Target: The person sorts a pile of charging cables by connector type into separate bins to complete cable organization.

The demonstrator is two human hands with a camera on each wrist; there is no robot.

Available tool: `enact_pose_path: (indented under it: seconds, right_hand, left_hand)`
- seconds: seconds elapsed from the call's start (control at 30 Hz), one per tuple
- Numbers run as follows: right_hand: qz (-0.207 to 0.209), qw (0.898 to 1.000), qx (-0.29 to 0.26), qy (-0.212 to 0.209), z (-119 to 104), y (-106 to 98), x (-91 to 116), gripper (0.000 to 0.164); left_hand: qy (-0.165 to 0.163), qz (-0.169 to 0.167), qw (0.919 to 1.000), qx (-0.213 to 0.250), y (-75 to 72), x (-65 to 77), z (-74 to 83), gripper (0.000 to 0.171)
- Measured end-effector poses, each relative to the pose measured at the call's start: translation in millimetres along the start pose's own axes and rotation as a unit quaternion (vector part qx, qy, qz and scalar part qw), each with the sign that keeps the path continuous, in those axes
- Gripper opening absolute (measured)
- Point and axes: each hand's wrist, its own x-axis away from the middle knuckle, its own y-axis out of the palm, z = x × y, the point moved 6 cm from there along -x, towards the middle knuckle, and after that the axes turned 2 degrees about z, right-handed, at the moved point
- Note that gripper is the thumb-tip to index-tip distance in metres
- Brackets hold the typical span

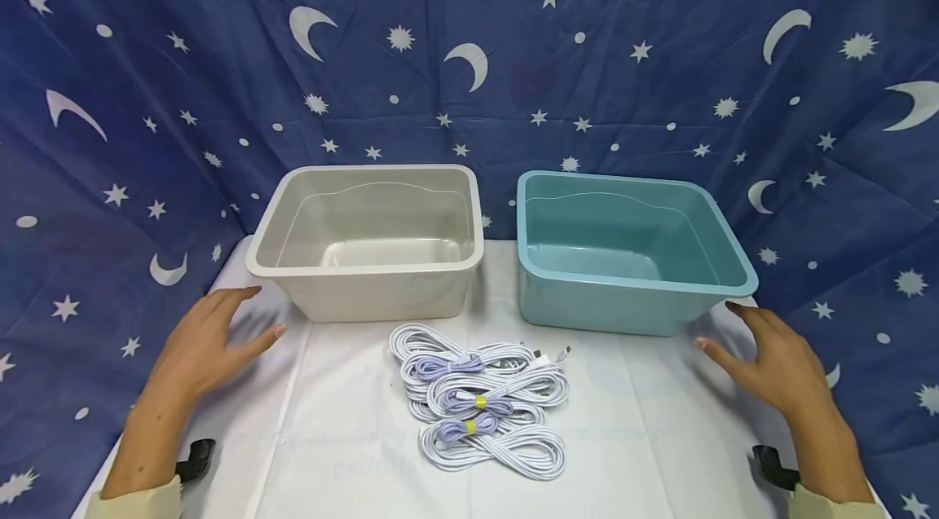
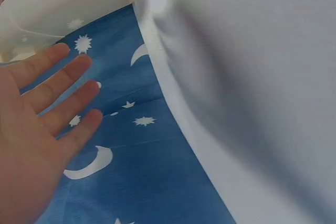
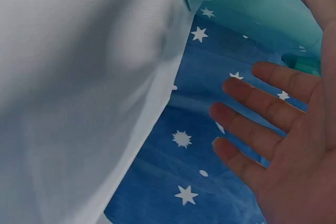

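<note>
Your left hand's grip (image 1: 201, 352) is wide, fingers spread, just beside the front left corner of the beige rectangular plastic bin (image 1: 374, 296). Your right hand's grip (image 1: 783, 364) is likewise wide, just beside the front right corner of the teal rectangular plastic bin (image 1: 594, 310). Between your hands, well apart from both, the pile of white and lavender coiled cables (image 1: 484, 405) lies on the white cloth-covered tabletop (image 1: 352, 421), nearer you than the bins.

bench (image 1: 337, 454) had creased white cloth (image 1: 623, 446) on top | beige bin (image 1: 377, 297) sat back left | teal bin (image 1: 601, 307) sat back right | white cable coils (image 1: 506, 385) lay overlapping in front
</note>
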Motion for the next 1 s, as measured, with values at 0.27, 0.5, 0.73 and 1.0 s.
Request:
enact_pose_path:
  seconds: [0.27,0.5,0.73,1.0]
  right_hand:
    - [0.007,1.000,-0.003,-0.019,-13.1,-10.5,12.2,0.082]
    - [0.015,0.999,-0.004,-0.034,-33.0,-21.0,18.9,0.076]
    - [0.032,0.996,-0.019,-0.078,-58.0,-29.1,24.1,0.068]
    - [0.039,0.992,-0.010,-0.116,-86.3,-33.4,26.3,0.069]
  left_hand:
    - [0.003,-0.002,1.0000,0.009,-9.5,9.7,11.7,0.068]
    - [0.010,-0.005,0.9999,0.008,-20.0,14.7,28.0,0.062]
    - [0.023,-0.002,0.9997,0.009,-28.6,21.0,46.4,0.063]
    - [0.053,0.019,0.9983,0.012,-39.8,19.8,70.2,0.061]
